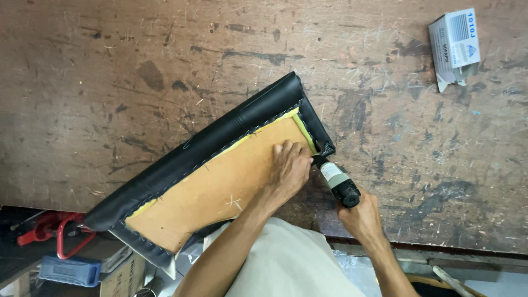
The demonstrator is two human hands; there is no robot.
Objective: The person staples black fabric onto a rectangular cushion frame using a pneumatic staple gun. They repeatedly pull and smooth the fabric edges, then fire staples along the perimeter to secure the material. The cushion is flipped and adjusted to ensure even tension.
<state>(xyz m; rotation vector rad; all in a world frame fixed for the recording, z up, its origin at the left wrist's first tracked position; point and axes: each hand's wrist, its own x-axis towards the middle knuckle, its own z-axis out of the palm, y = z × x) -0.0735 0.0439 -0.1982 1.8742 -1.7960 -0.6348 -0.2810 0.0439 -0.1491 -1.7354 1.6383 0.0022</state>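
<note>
Left hand (289, 168): flat, pressing black cover (220, 137) onto board (220, 187).
Right hand (360, 214): gripping stapler (336, 181), apparently.
Technique: hold cover taut.

The left hand (289, 168) covers part of the brown board (220, 190) near the frame's centre, and its fingertips hide the black cover's (220, 137) edge there. The right hand (363, 217) wraps the tool's (336, 182) grip — only the barrel shows, and its nose is lost behind the left hand. At lower left, the panel's corner hangs past the workbench (110, 82) edge, and a blue object (71, 270) and red handle (69, 234) sit in shadow — too dim to identify. Both forearms run off the bottom edge.
</note>
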